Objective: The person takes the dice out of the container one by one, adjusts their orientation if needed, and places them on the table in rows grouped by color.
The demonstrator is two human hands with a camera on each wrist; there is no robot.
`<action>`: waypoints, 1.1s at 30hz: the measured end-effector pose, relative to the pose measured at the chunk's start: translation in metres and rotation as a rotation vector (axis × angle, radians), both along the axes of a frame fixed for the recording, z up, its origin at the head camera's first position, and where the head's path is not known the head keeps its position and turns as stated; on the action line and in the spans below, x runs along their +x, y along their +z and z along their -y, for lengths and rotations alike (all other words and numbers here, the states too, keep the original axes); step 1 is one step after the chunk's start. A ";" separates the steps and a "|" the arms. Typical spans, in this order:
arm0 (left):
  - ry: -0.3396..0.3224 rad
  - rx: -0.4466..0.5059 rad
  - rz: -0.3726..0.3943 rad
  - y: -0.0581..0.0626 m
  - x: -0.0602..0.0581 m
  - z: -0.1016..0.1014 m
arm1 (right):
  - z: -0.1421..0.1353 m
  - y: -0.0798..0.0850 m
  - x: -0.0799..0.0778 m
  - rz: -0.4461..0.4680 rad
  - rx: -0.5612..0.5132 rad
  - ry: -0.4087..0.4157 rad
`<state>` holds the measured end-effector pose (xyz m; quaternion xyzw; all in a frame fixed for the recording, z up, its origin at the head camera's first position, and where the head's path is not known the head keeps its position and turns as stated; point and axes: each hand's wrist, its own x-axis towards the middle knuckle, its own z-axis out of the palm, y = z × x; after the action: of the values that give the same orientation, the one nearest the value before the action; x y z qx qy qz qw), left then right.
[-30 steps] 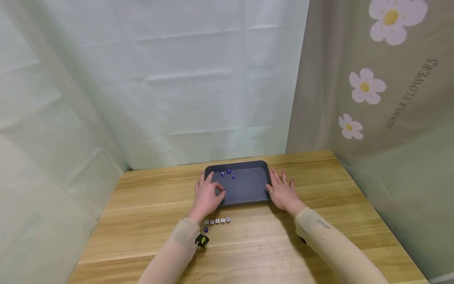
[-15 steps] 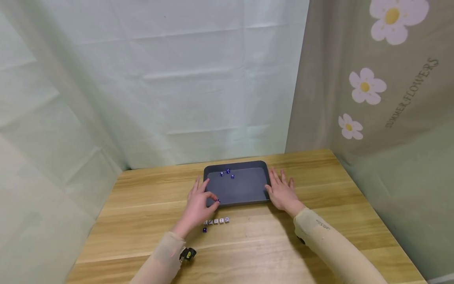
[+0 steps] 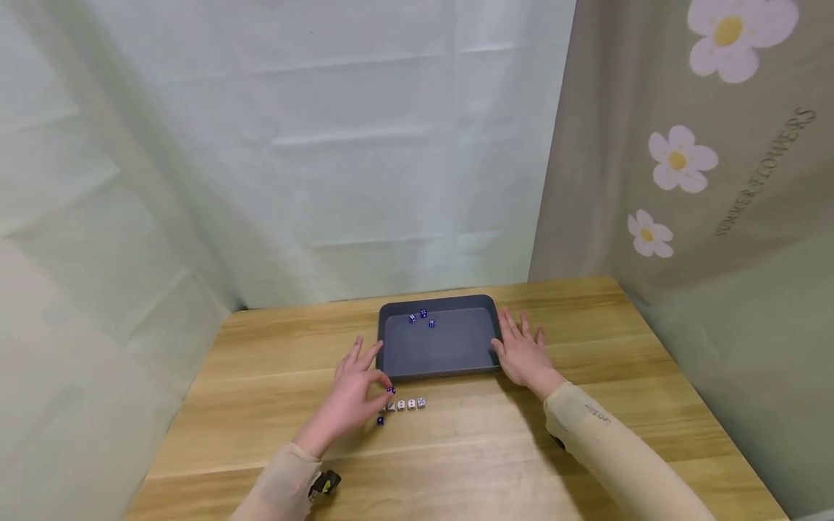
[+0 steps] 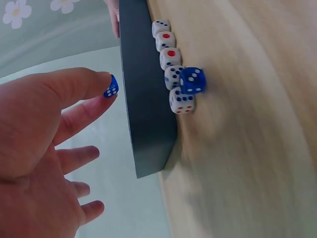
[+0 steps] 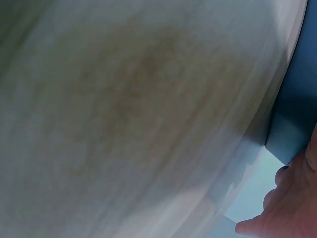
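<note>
Between thumb and index finger, my left hand point(image 3: 350, 396) pinches a blue die point(image 4: 111, 87), held above the table just in front of the tray's near left corner. Its other fingers are spread. A row of several white dice point(image 3: 401, 405) lies in front of the grey tray point(image 3: 443, 374), partly covered by the left hand in the head view. One blue die point(image 4: 192, 80) sits on the table before the row's left end. Inside the tray, toward the back left, lie 3 blue dice point(image 3: 431, 323). My right hand point(image 3: 523, 356) rests against the tray's right side with its fingers extended.
The wooden table point(image 3: 495, 449) carries the tray near its back edge. A pale curtain point(image 3: 365, 181) hangs behind, and a brownish flowered curtain point(image 3: 599, 181) hangs at the right.
My left hand has carried the pinched blue die out of the tray, over its near edge, toward the row of white dice. The right hand has stayed at the tray's side.
</note>
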<state>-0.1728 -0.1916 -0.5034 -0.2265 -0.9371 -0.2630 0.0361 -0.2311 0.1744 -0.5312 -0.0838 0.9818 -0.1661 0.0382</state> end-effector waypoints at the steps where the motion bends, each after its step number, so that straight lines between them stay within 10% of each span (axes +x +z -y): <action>1: -0.008 -0.012 -0.003 0.000 0.001 0.001 | -0.001 0.000 -0.001 -0.002 0.005 -0.002; 33: -0.106 -0.167 -0.024 -0.009 0.026 0.011 | 0.009 0.003 0.000 0.020 -0.015 -0.004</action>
<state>-0.1465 -0.2022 -0.5120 -0.2810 -0.9421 -0.1826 0.0143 -0.2311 0.1656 -0.5284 -0.0807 0.9802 -0.1744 0.0470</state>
